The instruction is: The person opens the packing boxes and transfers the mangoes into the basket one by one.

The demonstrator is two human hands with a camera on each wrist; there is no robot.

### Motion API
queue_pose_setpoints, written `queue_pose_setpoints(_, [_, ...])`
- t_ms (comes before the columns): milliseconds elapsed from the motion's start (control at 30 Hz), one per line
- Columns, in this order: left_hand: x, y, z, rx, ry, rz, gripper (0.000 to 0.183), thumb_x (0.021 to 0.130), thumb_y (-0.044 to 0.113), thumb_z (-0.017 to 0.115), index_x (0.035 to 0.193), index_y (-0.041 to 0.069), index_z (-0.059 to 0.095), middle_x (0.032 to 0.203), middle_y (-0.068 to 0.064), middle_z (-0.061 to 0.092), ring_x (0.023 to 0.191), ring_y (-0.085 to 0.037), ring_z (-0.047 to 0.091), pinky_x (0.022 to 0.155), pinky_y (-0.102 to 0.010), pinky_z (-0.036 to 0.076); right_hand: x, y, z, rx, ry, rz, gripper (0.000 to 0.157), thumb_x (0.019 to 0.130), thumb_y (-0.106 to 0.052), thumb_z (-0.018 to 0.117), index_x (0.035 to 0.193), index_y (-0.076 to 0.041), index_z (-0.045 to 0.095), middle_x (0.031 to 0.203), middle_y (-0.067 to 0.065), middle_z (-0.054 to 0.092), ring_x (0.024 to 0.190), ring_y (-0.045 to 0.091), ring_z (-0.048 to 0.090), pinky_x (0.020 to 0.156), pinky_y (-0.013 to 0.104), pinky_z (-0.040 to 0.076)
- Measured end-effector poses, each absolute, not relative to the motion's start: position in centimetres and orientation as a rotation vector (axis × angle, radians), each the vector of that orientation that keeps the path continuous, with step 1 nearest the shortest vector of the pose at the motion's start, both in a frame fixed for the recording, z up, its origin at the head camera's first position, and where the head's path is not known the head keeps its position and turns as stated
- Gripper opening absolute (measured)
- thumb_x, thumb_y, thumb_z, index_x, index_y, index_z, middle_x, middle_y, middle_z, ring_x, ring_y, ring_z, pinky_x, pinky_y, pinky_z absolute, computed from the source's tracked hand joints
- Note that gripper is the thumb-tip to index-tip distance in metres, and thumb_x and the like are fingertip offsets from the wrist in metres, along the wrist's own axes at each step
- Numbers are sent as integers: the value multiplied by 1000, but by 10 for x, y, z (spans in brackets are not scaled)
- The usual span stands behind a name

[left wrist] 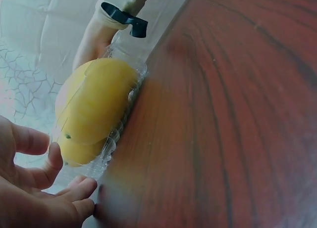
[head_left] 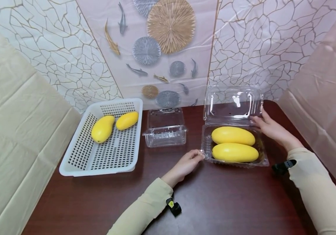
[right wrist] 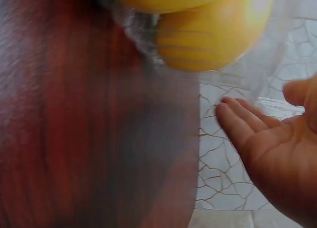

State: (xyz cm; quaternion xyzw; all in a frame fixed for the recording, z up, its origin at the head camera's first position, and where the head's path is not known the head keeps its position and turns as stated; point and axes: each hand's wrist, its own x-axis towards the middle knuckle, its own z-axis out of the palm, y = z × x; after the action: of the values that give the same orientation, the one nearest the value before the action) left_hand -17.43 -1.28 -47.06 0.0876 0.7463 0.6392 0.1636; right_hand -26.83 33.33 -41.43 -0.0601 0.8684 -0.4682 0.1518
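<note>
Two long, yellow, mango-like fruits [head_left: 235, 152] lie side by side in a clear plastic clamshell container [head_left: 263, 148]. Its hinged lid [head_left: 232, 112] stands raised at the back. At the front left corner, my left hand [head_left: 186, 164] pinches the container's rim. My right hand [head_left: 275, 130] is at the right side of the lid, fingertips by its lower edge. In the right wrist view the right hand's fingers [right wrist: 242, 121] are stretched out straight beside the clear plastic. The left wrist view shows curled fingers [left wrist: 79, 191] close to the container's end.
To the left is a white perforated basket [head_left: 65, 168] with two smaller yellow fruits [head_left: 102, 129] in it. A smaller clear container [head_left: 165, 138] sits between the basket and the clamshell, its lid up. Patterned cloth [head_left: 238, 49] hangs behind the dark wooden table [head_left: 229, 199].
</note>
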Motion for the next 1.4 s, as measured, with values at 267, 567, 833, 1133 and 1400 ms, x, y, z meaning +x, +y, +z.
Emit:
queue_pose_setpoints(267, [-172,-11,-470,213,2155,1808,16,100,20,60,92,5,62,107,0,58,97,-12,50,88,-29,41,-264,331,-424,-128,2431,-1178,85,107,-54,25,147,-13,-38,157,41,7,136,56,33,110,72,13])
queue_pose_setpoints(567, [-171,-11,-468,199,2159,1807,17,100,22,60,92,7,62,119,-3,59,106,-14,52,92,-30,42,-262,329,-430,-82,2456,-1138,90,105,-60,24,153,0,-23,154,41,21,133,56,39,110,72,17])
queue_pose_setpoints(833, [-172,-11,-470,186,2130,1824,17,100,23,61,94,7,63,123,-3,59,109,-13,51,94,-29,42,-249,336,-435,-140,2384,-1226,87,107,-55,23,153,9,-15,154,42,19,133,57,39,110,69,24])
queue_pose_setpoints(1133, [-174,-10,-472,175,2122,1840,19,100,24,61,100,5,65,122,-3,61,109,-13,53,94,-29,43,-233,328,-440,-66,2392,-1330,80,109,-51,20,156,6,-10,153,45,13,132,60,37,108,72,22])
queue_pose_setpoints(1400, [-175,-16,-474,155,2086,1891,21,99,25,64,103,5,65,121,-3,65,107,-12,57,89,-29,46,-228,312,-447,50,2450,-1460,76,109,-47,18,156,8,-4,155,43,11,134,60,34,111,66,26])
